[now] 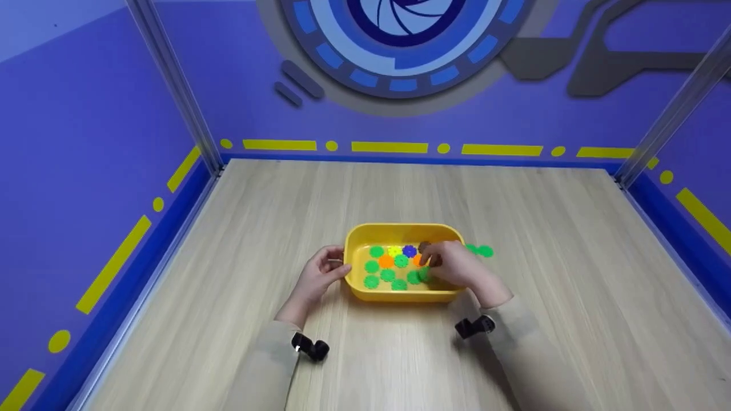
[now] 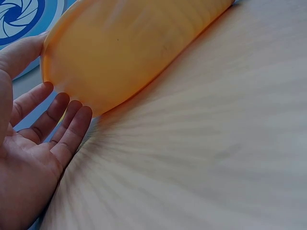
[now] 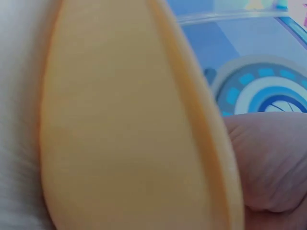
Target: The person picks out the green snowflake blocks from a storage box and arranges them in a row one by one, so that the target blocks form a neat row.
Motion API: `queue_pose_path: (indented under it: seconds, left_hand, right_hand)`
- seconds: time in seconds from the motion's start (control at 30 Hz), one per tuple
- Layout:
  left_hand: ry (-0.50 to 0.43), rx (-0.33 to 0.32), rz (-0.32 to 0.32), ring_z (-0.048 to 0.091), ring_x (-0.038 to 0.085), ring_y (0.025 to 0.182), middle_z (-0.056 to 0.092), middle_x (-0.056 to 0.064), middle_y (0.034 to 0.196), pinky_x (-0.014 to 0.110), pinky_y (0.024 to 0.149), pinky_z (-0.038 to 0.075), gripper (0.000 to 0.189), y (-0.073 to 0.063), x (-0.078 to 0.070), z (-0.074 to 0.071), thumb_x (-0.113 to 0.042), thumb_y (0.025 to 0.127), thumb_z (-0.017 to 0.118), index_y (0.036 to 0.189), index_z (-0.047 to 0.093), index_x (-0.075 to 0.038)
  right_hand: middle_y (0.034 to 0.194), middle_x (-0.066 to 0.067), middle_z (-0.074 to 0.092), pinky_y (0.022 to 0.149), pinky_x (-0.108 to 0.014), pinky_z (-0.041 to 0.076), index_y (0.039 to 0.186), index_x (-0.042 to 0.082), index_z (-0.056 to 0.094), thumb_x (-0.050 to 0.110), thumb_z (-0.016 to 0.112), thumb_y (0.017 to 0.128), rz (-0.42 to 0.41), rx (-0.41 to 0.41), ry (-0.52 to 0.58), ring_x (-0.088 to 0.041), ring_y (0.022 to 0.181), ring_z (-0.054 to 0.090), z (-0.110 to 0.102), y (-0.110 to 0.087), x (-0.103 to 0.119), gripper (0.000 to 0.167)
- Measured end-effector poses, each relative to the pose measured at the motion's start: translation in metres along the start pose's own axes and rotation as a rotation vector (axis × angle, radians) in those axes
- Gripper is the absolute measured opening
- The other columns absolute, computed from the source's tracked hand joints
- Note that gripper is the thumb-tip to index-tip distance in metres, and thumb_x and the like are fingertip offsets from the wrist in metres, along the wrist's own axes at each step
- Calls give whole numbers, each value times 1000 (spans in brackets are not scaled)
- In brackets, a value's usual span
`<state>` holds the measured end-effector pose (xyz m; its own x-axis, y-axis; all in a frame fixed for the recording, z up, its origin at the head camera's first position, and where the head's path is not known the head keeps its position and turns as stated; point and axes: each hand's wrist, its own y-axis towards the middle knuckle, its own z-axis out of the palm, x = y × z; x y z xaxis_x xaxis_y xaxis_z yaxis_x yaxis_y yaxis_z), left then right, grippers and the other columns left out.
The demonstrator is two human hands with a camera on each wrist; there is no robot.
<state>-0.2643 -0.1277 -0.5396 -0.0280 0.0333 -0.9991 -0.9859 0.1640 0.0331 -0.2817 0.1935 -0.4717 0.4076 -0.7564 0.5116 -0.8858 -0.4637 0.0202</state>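
Observation:
A yellow plastic tub (image 1: 405, 295) sits on the table with several flat, notched discs inside, most of them green. My left hand (image 1: 318, 276) holds its left end, the thumb at the rim and the fingertips (image 2: 85, 113) against the outer wall. Over the right end reaches my right hand (image 1: 454, 262), its bent fingers down among the discs. A brown disc (image 1: 424, 246), an orange disc (image 1: 417, 260) and a green disc (image 1: 424, 274) lie right by its fingertips. I cannot tell whether it pinches one. In the right wrist view the tub's wall (image 3: 120, 115) hides those fingers.
On the wooden table (image 1: 274, 228), green discs (image 1: 485, 251) lie outside the tub, just past its right end. Also in the tub are a purple disc (image 1: 409, 251) and a yellow disc (image 1: 394, 250). Blue printed panels (image 1: 97, 142) border the table at the left, back and right.

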Motion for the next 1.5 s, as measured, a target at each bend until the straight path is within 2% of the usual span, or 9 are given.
queue_pose_path:
  seconds: [0.23, 0.4, 0.6, 0.73, 0.9, 1.0, 1.1, 1.33, 1.5]
  left_hand:
    - [6, -4, 0, 62, 13, 102, 60, 23, 130, 21, 85, 54, 46, 1, 1, 0, -7, 93, 74, 134, 56, 2]
    - [13, -2, 3, 62, 14, 103, 60, 23, 131, 22, 85, 54, 46, 0, 2, -1, -8, 93, 74, 134, 56, 2]
    - [13, 1, 8, 62, 15, 104, 61, 20, 130, 23, 87, 55, 47, -1, 1, -1, -10, 92, 75, 134, 57, 0]
    - [-13, 11, 15, 62, 16, 103, 60, 21, 129, 23, 86, 54, 46, -1, 2, -2, -7, 93, 74, 135, 56, 1]
    - [-24, 19, 14, 62, 16, 103, 59, 23, 129, 23, 85, 54, 46, -1, 3, -3, -7, 93, 74, 135, 56, 1]
    - [-13, 17, 19, 62, 16, 103, 59, 23, 129, 23, 84, 54, 46, -1, 3, -3, -7, 93, 74, 135, 56, 1]
    - [-10, 13, 21, 62, 16, 103, 60, 22, 129, 23, 84, 54, 46, -1, 3, -2, -7, 93, 74, 134, 56, 1]
    - [-12, 15, 13, 62, 16, 104, 60, 22, 131, 23, 85, 55, 46, 0, 3, -3, -8, 93, 74, 135, 57, -1]
    - [-8, 18, 10, 62, 16, 104, 60, 23, 131, 23, 85, 55, 47, 1, 3, -3, -9, 93, 74, 136, 56, 0]
  right_hand:
    - [89, -6, 71, 74, -31, 54, 98, 8, 77, 0, 74, 88, 110, -1, 148, -18, 80, 61, -10, -5, -1, 13]
    - [90, -9, 72, 71, -29, 56, 104, 6, 78, 1, 74, 90, 144, -16, 262, -18, 75, 64, -17, -8, -5, 16]
    - [95, -10, 73, 77, -34, 62, 109, 6, 77, 2, 72, 91, 188, -11, 380, -19, 78, 69, -24, -11, -14, 19]
    - [97, -13, 73, 82, -35, 62, 114, 3, 75, 4, 71, 92, 227, -6, 446, -25, 83, 74, -27, -13, -19, 22]
    - [99, -11, 71, 81, -30, 61, 117, 5, 74, 7, 70, 92, 289, -31, 463, -23, 87, 72, -32, -15, -23, 25]
    - [100, -11, 70, 81, -30, 61, 117, 4, 74, 8, 71, 91, 298, -46, 460, -17, 86, 69, -34, -16, -25, 26]
    - [100, -11, 70, 85, -35, 61, 118, 3, 73, 8, 70, 91, 306, -56, 464, -17, 86, 67, -35, -18, -25, 27]
    - [101, -11, 69, 81, -30, 60, 121, 2, 72, 9, 70, 92, 325, -78, 473, -16, 85, 68, -41, -20, -28, 29]
    - [107, -14, 69, 89, -36, 62, 124, 1, 70, 9, 70, 93, 346, -82, 508, -17, 88, 69, -46, -23, -30, 32]
